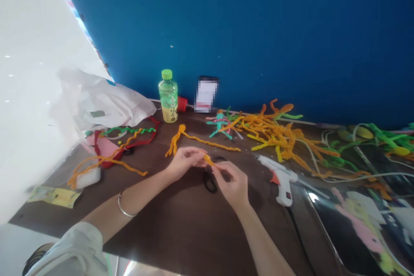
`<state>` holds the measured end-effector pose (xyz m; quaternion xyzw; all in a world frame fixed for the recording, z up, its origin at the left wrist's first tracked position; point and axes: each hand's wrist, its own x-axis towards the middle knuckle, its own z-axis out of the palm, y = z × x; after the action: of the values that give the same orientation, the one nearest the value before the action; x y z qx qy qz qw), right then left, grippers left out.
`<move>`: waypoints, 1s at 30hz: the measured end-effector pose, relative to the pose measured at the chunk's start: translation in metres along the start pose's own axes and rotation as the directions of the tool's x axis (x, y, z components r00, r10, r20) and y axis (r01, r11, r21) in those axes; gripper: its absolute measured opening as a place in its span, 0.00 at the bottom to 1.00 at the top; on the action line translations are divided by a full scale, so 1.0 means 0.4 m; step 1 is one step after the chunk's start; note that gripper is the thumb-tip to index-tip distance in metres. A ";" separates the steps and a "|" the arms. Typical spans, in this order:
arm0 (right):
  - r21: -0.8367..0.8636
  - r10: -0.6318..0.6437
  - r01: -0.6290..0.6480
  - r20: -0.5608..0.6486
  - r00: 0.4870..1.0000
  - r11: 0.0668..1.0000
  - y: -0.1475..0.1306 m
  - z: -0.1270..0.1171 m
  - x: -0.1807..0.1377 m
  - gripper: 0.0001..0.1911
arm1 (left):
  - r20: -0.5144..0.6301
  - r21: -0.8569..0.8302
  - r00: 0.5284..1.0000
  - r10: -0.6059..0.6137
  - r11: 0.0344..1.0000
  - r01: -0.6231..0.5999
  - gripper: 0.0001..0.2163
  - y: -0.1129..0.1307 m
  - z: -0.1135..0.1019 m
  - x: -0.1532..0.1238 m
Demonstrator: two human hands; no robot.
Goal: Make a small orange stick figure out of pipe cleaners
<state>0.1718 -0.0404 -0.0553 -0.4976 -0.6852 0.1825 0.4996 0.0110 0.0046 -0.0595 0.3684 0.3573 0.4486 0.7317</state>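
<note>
My left hand (185,163) and my right hand (233,183) meet over the middle of the table. Between their fingertips they pinch a short orange pipe cleaner piece (208,159), partly covered by the fingers. Below it lie black scissors (210,182), mostly hidden, with a handle loop showing. Just beyond my left hand rests a bundle of orange pipe cleaners (181,129) with a long twisted strand running right. A white hot glue gun (278,175) lies to the right of my right hand, nozzle pointing away to the left.
A green-capped drink bottle (168,101) and a phone (206,95) stand near the blue wall. Many orange pipe cleaners (281,133) are heaped at the back right. A dark tablet-like slab (339,233) lies front right. At left are a white plastic bag (106,103) and a white case (89,177).
</note>
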 end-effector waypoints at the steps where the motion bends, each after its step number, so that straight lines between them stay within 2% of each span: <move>1: -0.031 -0.030 0.030 -0.002 1.000 0.999 -0.005 0.000 0.002 0.02 | -0.019 0.020 1.000 0.000 1.000 0.000 0.16 -0.001 0.002 0.000; 4: -0.075 -0.110 0.110 0.005 0.994 0.991 -0.012 0.003 0.001 0.04 | -0.043 0.091 0.999 -0.020 0.996 0.024 0.17 -0.001 0.010 -0.004; 9: -0.089 -0.182 0.182 0.011 0.983 0.979 0.000 0.013 -0.008 0.08 | 0.006 0.122 0.999 -0.049 0.991 0.048 0.18 -0.002 0.013 -0.007; 13: -0.096 -0.189 0.188 -0.001 0.982 0.977 0.003 0.012 -0.010 0.08 | -0.009 0.145 0.999 -0.044 0.988 0.045 0.18 -0.004 0.010 -0.007; 16: -0.052 -0.144 0.144 -0.004 0.990 0.988 0.002 0.012 -0.009 0.08 | -0.046 0.153 0.998 -0.049 0.987 0.055 0.19 -0.003 0.010 -0.006; 18: 0.015 -0.066 0.066 0.003 0.998 0.998 0.003 0.016 -0.009 0.07 | -0.058 0.157 0.997 -0.042 0.986 0.051 0.21 -0.002 0.008 -0.004; 21: 0.203 0.149 -0.155 0.043 0.988 0.967 0.003 0.025 -0.009 0.06 | -0.059 0.236 0.998 -0.001 0.972 0.015 0.20 -0.004 0.003 -0.001; 25: 0.377 0.440 -0.452 0.122 0.890 0.809 -0.003 0.031 -0.003 0.10 | -0.041 0.335 0.997 0.058 0.941 -0.041 0.19 -0.009 -0.001 0.001; 28: 0.412 0.548 -0.572 0.187 0.815 0.710 -0.004 0.030 0.002 0.13 | -0.042 0.355 0.997 0.070 0.933 -0.051 0.19 -0.010 0.000 -0.002; 30: 0.439 0.584 -0.609 0.210 0.784 0.661 -0.001 0.030 0.003 0.13 | -0.039 0.356 0.997 0.065 0.933 -0.047 0.19 -0.009 0.003 -0.004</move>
<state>0.1613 -0.0367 -0.0595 -0.5482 -0.4283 0.5135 0.5023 0.0129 0.0017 -0.0620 0.4931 0.4400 0.4063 0.6310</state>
